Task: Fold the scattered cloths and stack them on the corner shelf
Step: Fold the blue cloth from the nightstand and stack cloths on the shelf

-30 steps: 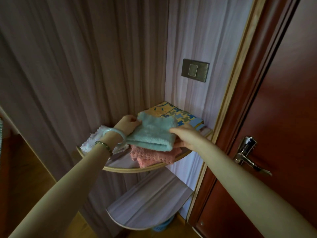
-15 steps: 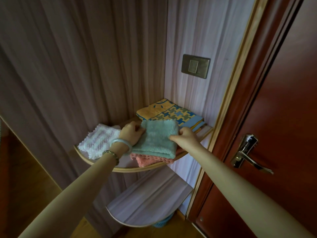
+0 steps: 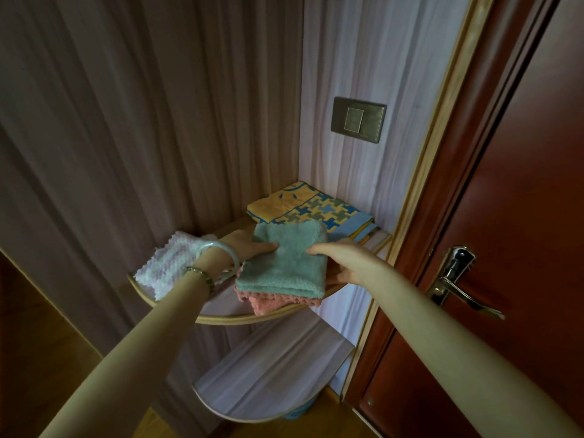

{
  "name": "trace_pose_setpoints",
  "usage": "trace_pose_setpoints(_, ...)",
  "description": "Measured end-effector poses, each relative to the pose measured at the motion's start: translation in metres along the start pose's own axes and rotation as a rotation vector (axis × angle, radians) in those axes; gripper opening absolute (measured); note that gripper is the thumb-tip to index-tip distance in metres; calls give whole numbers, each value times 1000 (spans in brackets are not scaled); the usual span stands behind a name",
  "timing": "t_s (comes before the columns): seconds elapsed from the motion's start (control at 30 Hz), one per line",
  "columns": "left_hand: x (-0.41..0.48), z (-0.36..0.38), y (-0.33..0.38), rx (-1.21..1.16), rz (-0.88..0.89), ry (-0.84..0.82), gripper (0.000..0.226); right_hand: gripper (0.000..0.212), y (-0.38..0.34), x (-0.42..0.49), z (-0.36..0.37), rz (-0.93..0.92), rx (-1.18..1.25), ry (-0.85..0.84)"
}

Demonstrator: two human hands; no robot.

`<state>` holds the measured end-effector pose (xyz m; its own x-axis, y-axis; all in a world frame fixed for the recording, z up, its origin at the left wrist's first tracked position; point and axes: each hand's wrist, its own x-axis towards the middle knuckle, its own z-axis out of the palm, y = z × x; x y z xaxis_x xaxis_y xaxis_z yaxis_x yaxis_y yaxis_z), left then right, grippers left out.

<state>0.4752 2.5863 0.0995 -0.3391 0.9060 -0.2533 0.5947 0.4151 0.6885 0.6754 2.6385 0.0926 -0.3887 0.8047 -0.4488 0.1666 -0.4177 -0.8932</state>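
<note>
Head camera, looking down into a room corner where 2 quarter-round shelves are fixed between striped lilac walls.

The upper corner shelf has a curved wooden front rim. 4 cloths lie on it. A folded teal cloth sits on top of a folded pink cloth at the front right. The pink cloth's front edge reaches the curved rim and laps slightly over it.

The left hand pinches the teal cloth's left edge, with the thumb on top and the fingers hidden behind the cloth. The right hand pinches the right edge, with the thumb on top and the fingers tucked beneath.

A pale bangle and a bead bracelet circle the left wrist.

A white knitted cloth lies at the shelf's left end, up against the rim and partly hidden by the left wrist. A yellow and blue patterned cloth fills the back corner along the right wall, just behind the teal cloth. A narrow strip of bare shelf shows between the white cloth and the stack.

The lower shelf juts out further forward. A blue basket peeks out from under it.

On the right, a red-brown door with a metal lever handle stands close beside the shelves. A brass switch plate is on the wall above them.
</note>
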Motion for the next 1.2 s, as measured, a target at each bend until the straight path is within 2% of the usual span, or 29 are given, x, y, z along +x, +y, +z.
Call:
trace_pose_setpoints(0.1,9,0,-4,-68,19,-16,49,32,-3,3,4,-46,17,-7)
trace_pose_setpoints(0.17,13,-2,-3,-120,43,-21,59,34,-8,5,7,-99,-24,29)
trace_pose_setpoints(0.27,11,-10,5,-136,29,57,65,47,-20,10,9,-200,-58,97)
trace_pose_setpoints(0.33,12,-17,8,-137,30,121,69,46,-30,11,10,-268,-68,105)
trace_pose_setpoints(0.47,9,-26,6,-244,31,185,73,39,-39,17,7,-323,-81,61)
trace_pose_setpoints(0.57,-3,-24,2,-360,19,175,58,43,-41,26,5,-337,-194,-2)
trace_pose_setpoints(0.63,-10,-19,-3,-396,-5,204,59,52,-41,32,6,-328,-260,-61)
trace_pose_setpoints(0.77,-17,-9,-11,-264,14,313,66,49,-39,39,9,-364,-353,-144)
trace_pose_setpoints(0.87,-19,8,-22,-256,8,341,68,52,-31,45,12,-384,-396,-162)
trace_pose_setpoints(0.93,-22,17,-28,-278,-3,344,68,57,-25,45,12,-404,-460,-151)
trace_pose_setpoints(1.03,-17,23,-46,-168,-7,400,74,54,-17,43,10,-483,-612,-110)
trace_pose_setpoints(1.1,-16,27,-47,-139,-28,406,70,56,-12,44,10,-558,-703,-95)
trace_pose_setpoints(1.2,-28,29,-32,36,37,549,62,68,-13,45,6,-617,-830,-47)
